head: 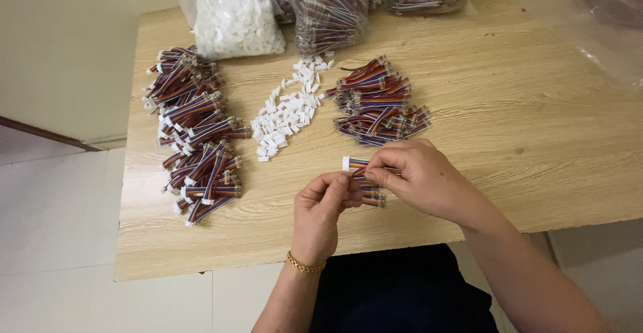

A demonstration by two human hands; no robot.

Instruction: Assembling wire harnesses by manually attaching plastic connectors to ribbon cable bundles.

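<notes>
Head view: a light wooden table (pixel 509 105) was seen from above, with both hands near its front edge.
Bags, far edge: a clear plastic bag of white connector housings (pixel 236 18) stood at the left; beside it, clear bags of striped wire harnesses (pixel 333 8) leaned against one another.
Loose housings: a strip of small white plastic connector housings (pixel 289 108) lay at the table's centre.
Left pile: multicoloured wire harnesses with white ends (pixel 195 135) were heaped in a long column.
Right pile: a smaller heap of wire harnesses (pixel 378 102) lay just beyond the hands.
Left hand (pixel 323 216): fingers were curled, thumb and forefinger pinched on the held harness; a gold bracelet (pixel 305 264) circled the wrist.
Right hand (pixel 418 179): fingertips were closed on the same harness.
Held harness (pixel 355 165): it was raised between both hands, its white-tipped end pointing left.
</notes>
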